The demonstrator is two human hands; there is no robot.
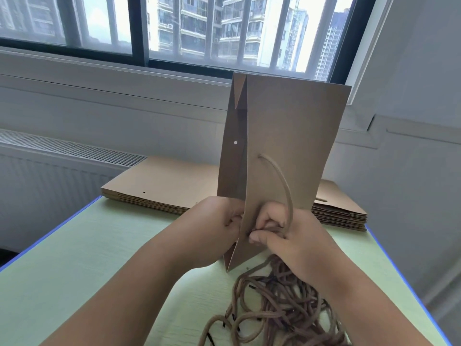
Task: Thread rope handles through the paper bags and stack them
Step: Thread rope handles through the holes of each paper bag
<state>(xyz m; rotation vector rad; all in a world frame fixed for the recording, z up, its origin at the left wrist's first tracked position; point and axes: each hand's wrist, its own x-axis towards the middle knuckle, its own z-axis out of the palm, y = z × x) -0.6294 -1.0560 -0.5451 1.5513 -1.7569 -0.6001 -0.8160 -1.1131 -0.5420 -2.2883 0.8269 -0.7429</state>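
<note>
A brown paper bag [291, 136] stands on end above the green table, its open mouth turned toward me. My left hand [214, 221] grips the near edge of the bag from the left side. A brown rope handle [282, 181] arcs from an upper hole down the bag's right face. My right hand [287, 233] pinches that rope's lower end against the bag's lower hole. A white punched hole [235, 142] shows on the bag's left panel.
A stack of flat paper bags [159, 186] lies at the far side of the table [82, 258]; more flat bags [341, 211] sit behind the held bag on the right. A tangle of loose ropes [279, 303] lies near my right wrist. A window and radiator are beyond.
</note>
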